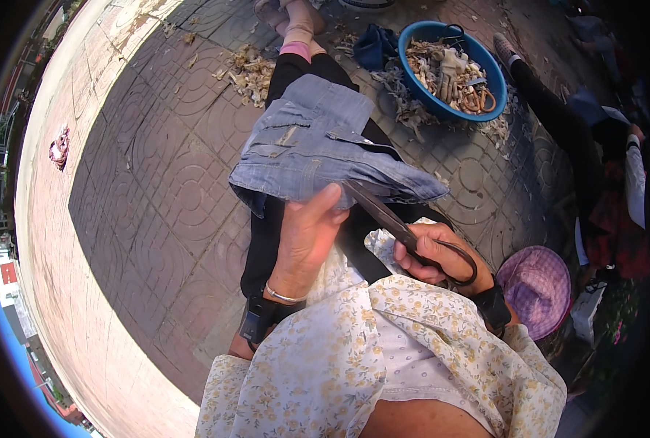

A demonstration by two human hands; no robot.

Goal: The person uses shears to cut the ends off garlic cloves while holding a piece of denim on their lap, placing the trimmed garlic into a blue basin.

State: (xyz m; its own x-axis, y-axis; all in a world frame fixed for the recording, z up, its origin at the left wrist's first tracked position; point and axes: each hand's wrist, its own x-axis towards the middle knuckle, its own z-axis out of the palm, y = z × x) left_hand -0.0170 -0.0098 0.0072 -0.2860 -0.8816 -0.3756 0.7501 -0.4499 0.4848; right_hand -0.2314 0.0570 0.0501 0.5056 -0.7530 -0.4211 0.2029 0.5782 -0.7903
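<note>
A faded blue denim piece (296, 146) with ripped slits and seams lies across my dark-trousered legs. My left hand (309, 232) is closed at its near edge, thumb on top and the other fingers curled, partly hidden. In my right hand (434, 252) is a pair of dark scissors (380, 210), its handle loop showing beside my fingers. The blades look closed and slant up to the left; their tip reaches the denim's near edge, close to my left thumb.
Ahead on the right, a blue basin (498, 80) holds pale dried scraps, gloves and another pair of scissors. Beside it lies dark blue cloth (376, 47). Scraps (250, 75) litter the patterned paving. A purple hat (535, 290) lies at my right, near another person (609, 153).
</note>
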